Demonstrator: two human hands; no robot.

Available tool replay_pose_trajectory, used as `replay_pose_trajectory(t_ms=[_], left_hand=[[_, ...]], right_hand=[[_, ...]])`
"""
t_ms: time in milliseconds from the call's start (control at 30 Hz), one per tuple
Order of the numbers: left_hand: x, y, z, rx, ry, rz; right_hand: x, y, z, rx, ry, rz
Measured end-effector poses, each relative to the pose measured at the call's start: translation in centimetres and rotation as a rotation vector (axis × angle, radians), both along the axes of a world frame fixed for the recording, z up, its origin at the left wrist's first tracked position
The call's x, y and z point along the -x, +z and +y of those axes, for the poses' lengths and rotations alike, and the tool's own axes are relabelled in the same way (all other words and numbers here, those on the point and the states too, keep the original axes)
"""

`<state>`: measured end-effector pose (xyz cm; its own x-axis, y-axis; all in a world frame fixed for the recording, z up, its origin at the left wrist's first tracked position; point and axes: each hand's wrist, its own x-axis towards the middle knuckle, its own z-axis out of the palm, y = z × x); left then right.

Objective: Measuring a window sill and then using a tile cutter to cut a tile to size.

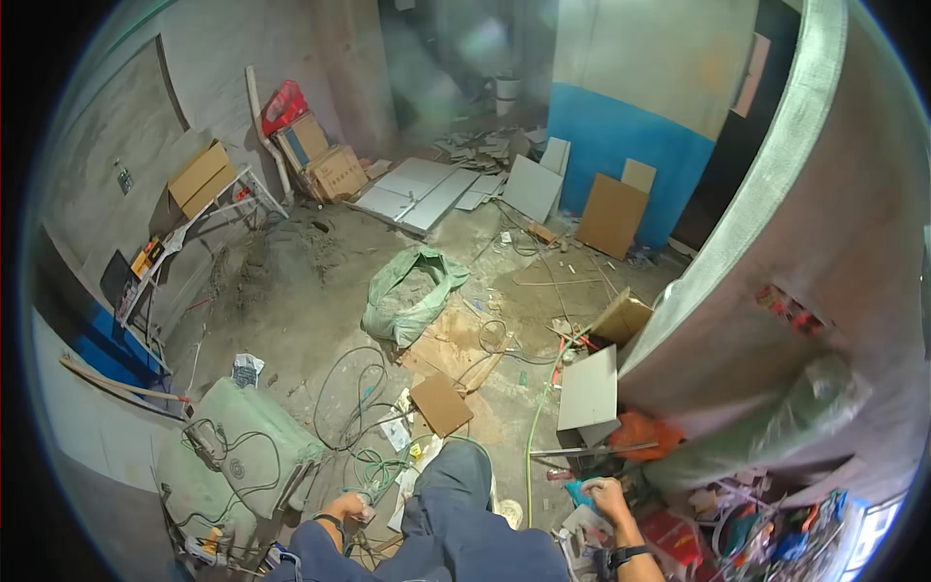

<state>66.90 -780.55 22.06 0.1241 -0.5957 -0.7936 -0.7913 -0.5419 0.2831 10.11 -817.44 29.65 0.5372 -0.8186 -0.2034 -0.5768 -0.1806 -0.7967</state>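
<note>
Green hose (380, 475) lies in loose loops just beyond and to the right of the left hand (347, 507), whose fingers are curled inward; whether they close on anything I cannot tell. Well to its right, the right hand (609, 498) is bent into a loose fist. A blue item (579, 493) sits directly at the left side of that fist; the picture does not settle whether it is gripped, touched or merely lying behind.

Dark bands circle both wrists, and any marking on them is too small to read. To the left of the left hand lie plump pale-green sacks (267, 444), with a dark round printed mark on the nearer face and black cable draped across. Straight ahead of the gap between the hands is a brown square board (441, 404), its upper face plain. Farther ahead stands an open green woven sack (419, 325).

Far ahead of the left hand, a cardboard carton (339, 173) carries a few lines of dark print, blurred at this distance. A red bag (284, 107) beyond it shows paler patches, unclear as lettering. Ahead of the right hand is a pale box-like panel (587, 388); an orange bag (645, 436) is near, ahead and to the right.
</note>
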Motion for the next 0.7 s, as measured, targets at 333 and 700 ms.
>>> replay_pose_trajectory(t_ms=[333, 700], left_hand=[[-11.9, -8.1, -40.5, 0.154, -0.264, 0.063], [-27.9, 10.5, -91.1, 0.9, 0.484, 0.307]], right_hand=[[-8.5, -8.3, -28.4, -0.23, 0.054, 0.491], [-20.7, -12.3, -54.5, -0.389, 0.171, 0.421]])
